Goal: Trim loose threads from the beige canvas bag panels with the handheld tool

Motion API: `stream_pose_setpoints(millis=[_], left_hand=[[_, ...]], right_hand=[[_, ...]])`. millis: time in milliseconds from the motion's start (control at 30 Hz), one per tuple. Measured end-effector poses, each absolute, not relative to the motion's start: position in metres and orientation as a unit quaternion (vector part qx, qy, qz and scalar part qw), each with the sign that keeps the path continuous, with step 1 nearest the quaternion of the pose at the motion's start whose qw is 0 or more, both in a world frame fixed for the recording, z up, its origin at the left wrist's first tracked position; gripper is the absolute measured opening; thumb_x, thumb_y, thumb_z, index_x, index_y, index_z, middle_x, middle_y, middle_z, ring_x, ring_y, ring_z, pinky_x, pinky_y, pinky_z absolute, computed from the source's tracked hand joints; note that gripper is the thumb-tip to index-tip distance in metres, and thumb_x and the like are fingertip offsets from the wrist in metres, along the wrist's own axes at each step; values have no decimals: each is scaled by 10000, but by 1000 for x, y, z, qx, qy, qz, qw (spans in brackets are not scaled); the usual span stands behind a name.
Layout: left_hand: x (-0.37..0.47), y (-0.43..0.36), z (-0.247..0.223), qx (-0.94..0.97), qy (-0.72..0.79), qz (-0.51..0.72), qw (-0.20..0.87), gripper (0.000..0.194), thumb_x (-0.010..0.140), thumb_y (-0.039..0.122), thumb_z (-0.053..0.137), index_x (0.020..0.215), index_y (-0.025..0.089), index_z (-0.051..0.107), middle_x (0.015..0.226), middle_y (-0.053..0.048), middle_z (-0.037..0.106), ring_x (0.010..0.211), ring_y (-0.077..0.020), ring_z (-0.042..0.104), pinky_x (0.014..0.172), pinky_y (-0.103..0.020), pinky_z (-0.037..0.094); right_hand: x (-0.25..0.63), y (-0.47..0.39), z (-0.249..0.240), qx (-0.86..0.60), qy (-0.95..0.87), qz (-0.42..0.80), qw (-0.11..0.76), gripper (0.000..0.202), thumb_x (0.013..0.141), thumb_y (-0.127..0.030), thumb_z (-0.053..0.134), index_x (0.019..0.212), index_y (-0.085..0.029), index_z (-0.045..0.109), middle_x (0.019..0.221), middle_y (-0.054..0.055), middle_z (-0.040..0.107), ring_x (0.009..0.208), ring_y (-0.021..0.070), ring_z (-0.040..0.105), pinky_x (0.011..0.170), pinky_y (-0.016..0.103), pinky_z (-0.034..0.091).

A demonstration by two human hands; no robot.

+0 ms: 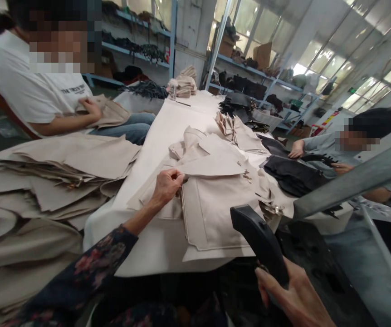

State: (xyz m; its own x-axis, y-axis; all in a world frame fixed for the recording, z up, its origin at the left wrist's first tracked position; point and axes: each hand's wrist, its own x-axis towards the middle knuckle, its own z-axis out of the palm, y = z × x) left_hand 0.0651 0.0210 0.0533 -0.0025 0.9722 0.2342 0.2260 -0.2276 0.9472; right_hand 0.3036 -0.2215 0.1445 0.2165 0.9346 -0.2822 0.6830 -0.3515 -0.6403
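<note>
My left hand (168,185) is closed, thumb and fingers pinching the near left edge of a beige fabric piece (216,159). Under and in front of that edge lies a beige stitched panel (221,213), flat near the table's front. My right hand (294,290) is wrapped round the grip of a black handheld tool (256,231). The tool's head is over the right part of the panel. Small metal fittings (272,209) lie just right of the panel. More beige pieces are heaped behind and beside it.
Large stacks of beige pieces (100,154) stand at the left. A seated person in a white shirt (15,68) holds beige fabric. On the right, a person handles black pieces (290,175) behind a metal post (352,181). Shelves line the back.
</note>
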Motion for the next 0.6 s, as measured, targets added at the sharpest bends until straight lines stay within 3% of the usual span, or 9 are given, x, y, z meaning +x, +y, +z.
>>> stream_pose_setpoints(millis=[200,367,467,600], left_hand=[[72,-1,34,695,528,451,186,166,789,216,469,720,146,603,736,-49,609,686,-150,548,698,-270,434],[70,-36,28,708,523,452,144,239,793,184,464,988,138,593,1024,-105,588,925,-193,550,844,-300,438],[65,-87,15,643,562,470,224,259,818,303,504,1009,155,599,962,-75,618,814,-178,573,806,-298,455],[73,-144,-19,552,517,367,542,333,784,464,552,750,147,648,667,-29,630,661,-174,574,653,-268,462]], right_hand=[[297,-255,128,-749,-495,399,186,273,798,-444,516,842,-178,554,532,-48,518,517,137,538,529,225,426],[295,-258,120,-746,-500,395,193,259,801,-432,513,829,-175,543,529,-53,498,513,132,526,532,222,429],[295,-266,118,-747,-502,397,178,237,796,-417,528,819,-182,554,566,-47,515,531,130,538,544,220,432],[296,-290,103,-772,-485,371,176,276,756,-444,572,835,-184,621,758,37,639,754,201,614,614,243,469]])
